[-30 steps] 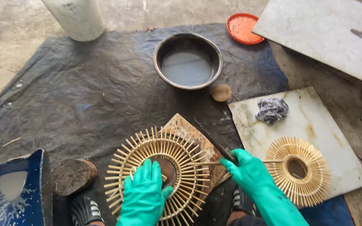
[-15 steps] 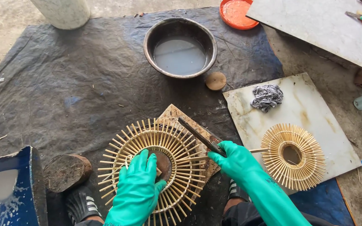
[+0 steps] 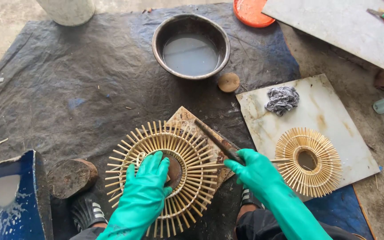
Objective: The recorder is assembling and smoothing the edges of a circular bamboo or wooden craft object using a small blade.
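At the lower left of the frame I am seeing a blue tub with pale liquid and, just beside it, a short wooden block. Left of the lower centre, my left hand, in a green rubber glove, is pressing flat, fingers spread and holding nothing, on the round bamboo-stick ring, which is lying on a brown board over the dark tarpaulin. At upper centre a metal basin of cloudy water is standing. Right of centre, my right hand is closing around the handle of a dark blade, whose edge is lying across the ring's spokes. Further right, a second, smaller ring and a grey rag are resting on a pale marble slab.

Risk, as I judge it: the wet glove could be slipping on the handle, letting the blade skid toward the pressing fingers or snap thin spokes.
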